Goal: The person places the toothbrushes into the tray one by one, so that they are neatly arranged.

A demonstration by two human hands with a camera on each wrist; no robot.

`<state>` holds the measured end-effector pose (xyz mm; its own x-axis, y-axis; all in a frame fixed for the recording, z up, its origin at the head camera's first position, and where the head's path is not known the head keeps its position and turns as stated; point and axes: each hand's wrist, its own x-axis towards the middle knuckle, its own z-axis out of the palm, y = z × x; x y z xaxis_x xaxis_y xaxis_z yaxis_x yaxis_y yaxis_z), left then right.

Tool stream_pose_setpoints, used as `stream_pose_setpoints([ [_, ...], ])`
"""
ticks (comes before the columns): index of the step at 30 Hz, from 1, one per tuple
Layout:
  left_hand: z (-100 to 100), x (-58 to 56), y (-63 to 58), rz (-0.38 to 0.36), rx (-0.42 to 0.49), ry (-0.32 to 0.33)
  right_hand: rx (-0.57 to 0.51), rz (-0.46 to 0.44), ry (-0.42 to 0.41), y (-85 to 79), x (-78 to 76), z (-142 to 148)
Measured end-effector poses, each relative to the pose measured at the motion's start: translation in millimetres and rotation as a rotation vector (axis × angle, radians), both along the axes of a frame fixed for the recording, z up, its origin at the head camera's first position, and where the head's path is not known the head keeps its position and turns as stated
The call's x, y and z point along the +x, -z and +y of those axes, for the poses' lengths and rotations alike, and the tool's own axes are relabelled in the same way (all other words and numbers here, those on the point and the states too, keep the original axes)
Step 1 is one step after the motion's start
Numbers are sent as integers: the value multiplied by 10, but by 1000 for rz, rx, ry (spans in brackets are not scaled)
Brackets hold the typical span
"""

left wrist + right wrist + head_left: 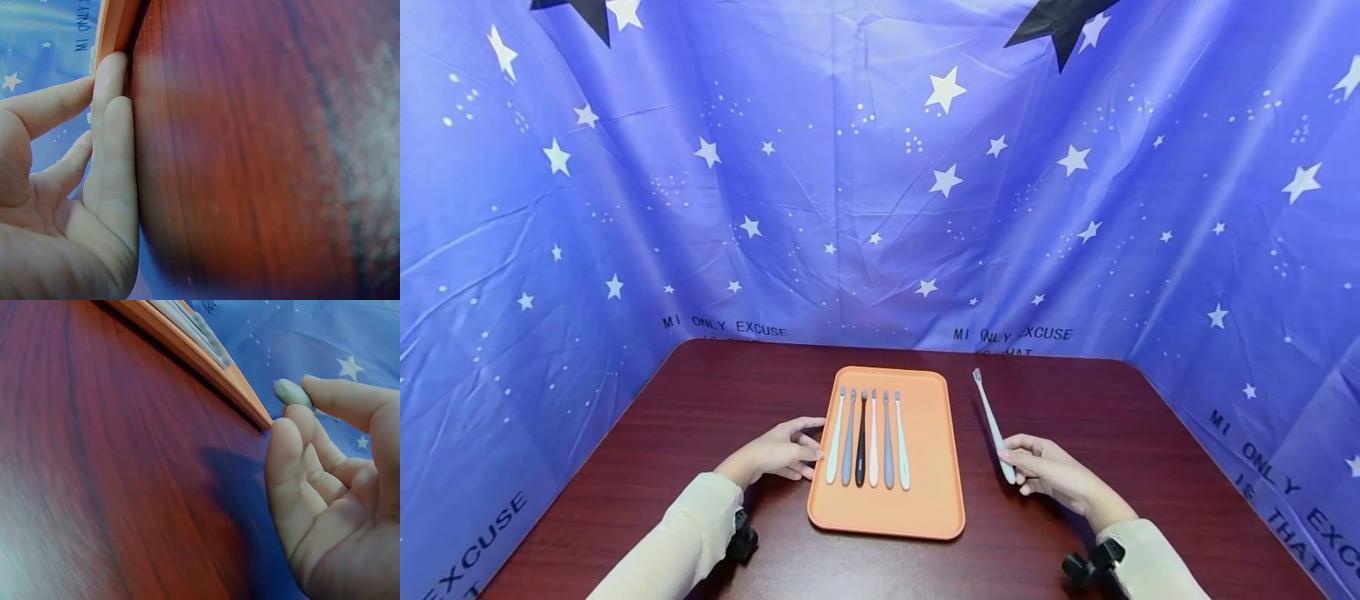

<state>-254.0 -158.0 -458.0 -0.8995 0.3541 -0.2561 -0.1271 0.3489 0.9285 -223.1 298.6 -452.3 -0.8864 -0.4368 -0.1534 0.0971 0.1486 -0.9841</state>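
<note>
An orange tray (931, 467) lies on the table with several toothbrushes side by side on it, heads toward the far side. Among them are a black toothbrush (861, 450), a pink-and-white toothbrush (874, 450) and a pale mint toothbrush (902, 454) at the row's right end. To the right of the tray, my right hand (1052, 473) pinches a light grey-white toothbrush (990, 417) near its handle end, head pointing up and away. Its rounded end (292, 392) shows between thumb and fingertips. At the tray's left rim, my left hand (781, 450) touches the edge with extended fingers.
The dark red wooden table (1045, 554) surrounds the tray on all sides. Behind and beside it hangs a blue curtain (850, 183) with white stars and printed letters. A black wrist mount (741, 537) sits at the left sleeve, another black mount (1093, 562) at the right.
</note>
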Motion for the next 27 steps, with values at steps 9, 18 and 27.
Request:
stream_pose_setpoints([
  [9, -9, 16, -14, -2, 5, -7, -33, -26, 1, 39, -18, -333],
  [18, 7, 29, -18, 0, -6, -6, -35, -14, 4, 77, -19, -613],
  [27, 9, 23, -3, 1, -4, -10, -22, 2, 52, 90, -37, -792],
])
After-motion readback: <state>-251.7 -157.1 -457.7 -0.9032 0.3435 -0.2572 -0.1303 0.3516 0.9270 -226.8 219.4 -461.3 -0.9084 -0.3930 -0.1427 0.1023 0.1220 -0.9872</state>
